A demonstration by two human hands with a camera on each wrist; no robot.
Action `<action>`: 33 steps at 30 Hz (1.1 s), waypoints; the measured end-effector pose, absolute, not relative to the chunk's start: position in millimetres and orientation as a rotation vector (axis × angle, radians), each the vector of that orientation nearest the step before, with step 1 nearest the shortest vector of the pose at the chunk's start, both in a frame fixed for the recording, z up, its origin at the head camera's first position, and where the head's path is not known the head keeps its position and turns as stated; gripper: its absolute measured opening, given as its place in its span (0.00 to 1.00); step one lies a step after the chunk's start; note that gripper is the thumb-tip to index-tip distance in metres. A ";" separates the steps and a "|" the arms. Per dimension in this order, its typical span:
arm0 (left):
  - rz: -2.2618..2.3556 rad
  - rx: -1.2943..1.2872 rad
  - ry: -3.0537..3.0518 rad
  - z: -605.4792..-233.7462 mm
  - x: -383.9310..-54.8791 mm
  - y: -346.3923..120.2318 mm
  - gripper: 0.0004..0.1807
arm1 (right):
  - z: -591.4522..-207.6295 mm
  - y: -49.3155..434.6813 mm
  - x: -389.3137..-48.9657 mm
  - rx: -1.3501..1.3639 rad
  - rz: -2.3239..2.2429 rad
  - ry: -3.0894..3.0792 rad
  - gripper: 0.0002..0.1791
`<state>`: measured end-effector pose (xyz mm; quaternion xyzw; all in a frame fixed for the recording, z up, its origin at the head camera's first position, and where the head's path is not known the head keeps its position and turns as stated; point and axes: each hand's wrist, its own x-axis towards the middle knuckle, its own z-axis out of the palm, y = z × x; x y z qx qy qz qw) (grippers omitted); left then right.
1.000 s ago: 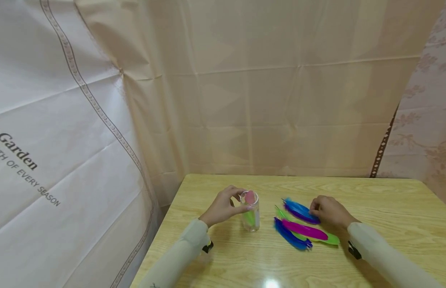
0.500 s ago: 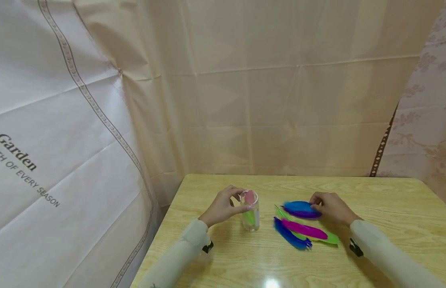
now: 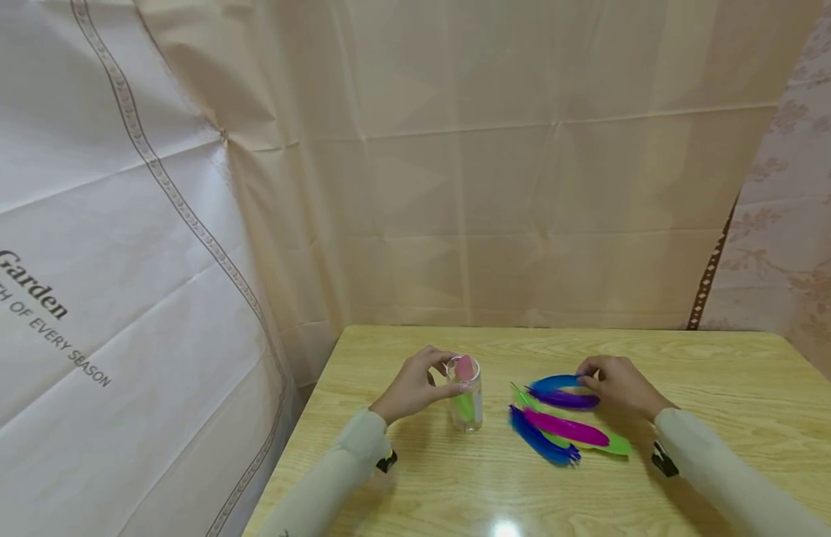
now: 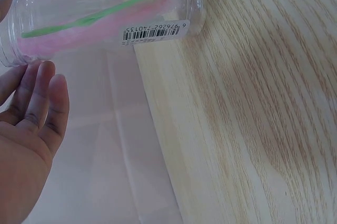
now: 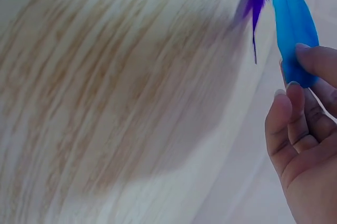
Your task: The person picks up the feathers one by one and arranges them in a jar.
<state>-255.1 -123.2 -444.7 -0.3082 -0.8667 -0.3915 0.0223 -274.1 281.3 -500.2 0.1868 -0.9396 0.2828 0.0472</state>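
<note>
My left hand (image 3: 410, 388) grips a clear plastic jar (image 4: 110, 8) near its rim, thumb and fingers on either side. Inside the jar stand a green feather (image 4: 100, 16) and a pink feather (image 4: 79, 35). My right hand (image 3: 622, 386) pinches one end of a light blue feather (image 5: 295, 23) between thumb and fingers. That feather is bent into an arch just behind a purple feather (image 3: 570, 401). In front lie a magenta feather (image 3: 570, 428), a dark blue feather (image 3: 541, 440) and a green feather (image 3: 618, 446), partly overlapping.
The wood-grain table (image 3: 724, 403) bears all of these, with a glare spot near its front. Beige cloth (image 3: 523, 224) hangs behind the table's far edge. A white printed sheet (image 3: 120, 313) hangs on the left. A barcode label (image 4: 155, 32) is on the jar.
My right hand has shifted slightly and now pinches the light blue feather, which has arched and separated from the purple one. My left hand and the jar have stayed still.
</note>
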 end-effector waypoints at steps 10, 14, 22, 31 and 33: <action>-1.214 -0.962 -2.677 -445.2 -255.0 -123.1 0.32 | -491.8 280.7 -271.6 0.592 0.836 -2.772 0.05; -1.209 -0.959 -2.678 -445.6 -255.3 -123.2 0.33 | -490.6 281.6 -271.3 0.581 0.805 -2.757 0.03; -1.206 -0.960 -2.681 -445.8 -255.5 -123.6 0.33 | -490.1 282.6 -273.1 0.583 0.810 -2.706 0.04; -1.210 -0.957 -2.684 -446.4 -255.3 -123.9 0.33 | -482.3 279.7 -272.2 0.575 0.862 -2.677 0.07; -1.218 -0.958 -2.683 -445.9 -255.4 -123.5 0.33 | -480.9 279.6 -271.7 0.570 0.858 -2.674 0.08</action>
